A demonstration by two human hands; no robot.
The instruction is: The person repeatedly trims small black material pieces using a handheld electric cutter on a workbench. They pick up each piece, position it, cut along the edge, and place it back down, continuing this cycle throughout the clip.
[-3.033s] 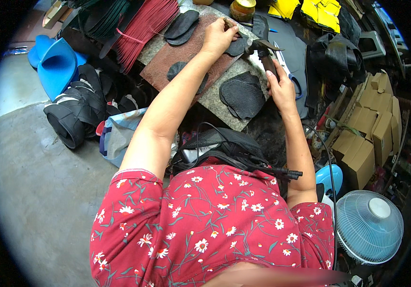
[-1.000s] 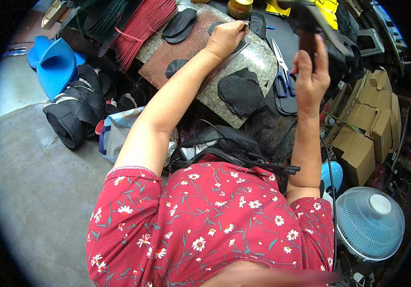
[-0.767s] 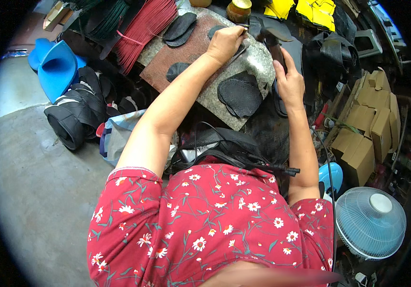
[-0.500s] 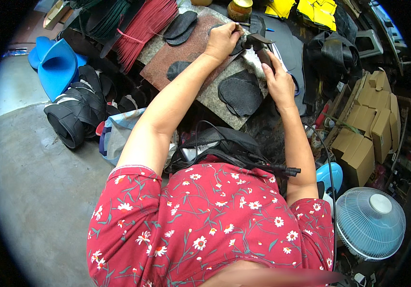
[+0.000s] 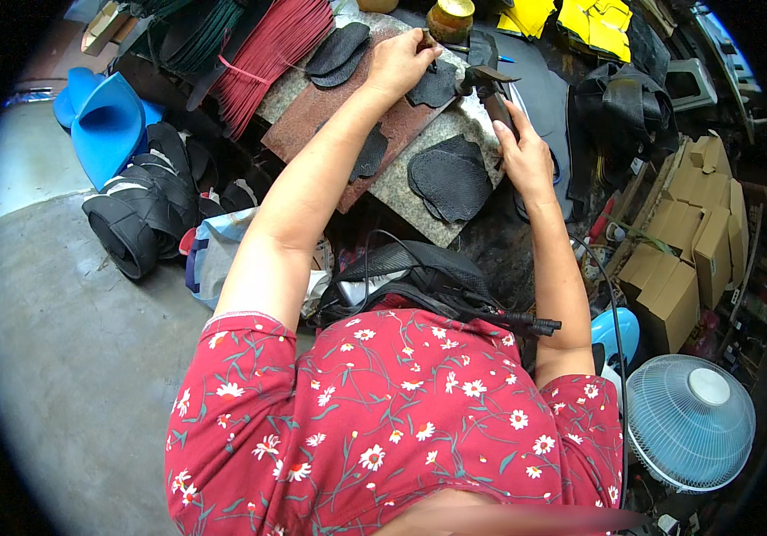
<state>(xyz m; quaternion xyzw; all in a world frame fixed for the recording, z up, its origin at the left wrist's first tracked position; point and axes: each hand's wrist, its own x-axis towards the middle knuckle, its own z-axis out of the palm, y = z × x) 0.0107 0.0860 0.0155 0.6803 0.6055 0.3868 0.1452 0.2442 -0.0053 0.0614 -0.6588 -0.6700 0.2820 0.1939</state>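
Observation:
My right hand (image 5: 527, 159) is wrapped round the handle of a hammer (image 5: 492, 89), its dark head raised over the right edge of the work surface. My left hand (image 5: 401, 62) is closed, with a small brownish thing at its fingertips that I cannot make out. It hovers over a reddish-brown board (image 5: 312, 134), beside a black textured cut piece (image 5: 435, 84). Another black piece (image 5: 371, 154) shows from behind my left forearm. Closer to me, several black pieces (image 5: 449, 179) are stacked on a speckled stone slab (image 5: 401, 192). A smaller black stack (image 5: 339, 55) is at the board's far left.
A jar (image 5: 449, 20) stands at the back beside yellow pieces (image 5: 594, 27). Red strips (image 5: 267, 62) lie bundled at the left, above black rolled material (image 5: 138, 214) and blue curved sheets (image 5: 108, 125). Cardboard boxes (image 5: 669, 268) and a fan (image 5: 691, 424) are on the right.
My left hand has moved left and slightly farther away, leaving more of the black piece near the hammer in sight. The hammer stays in my right hand and has shifted only slightly.

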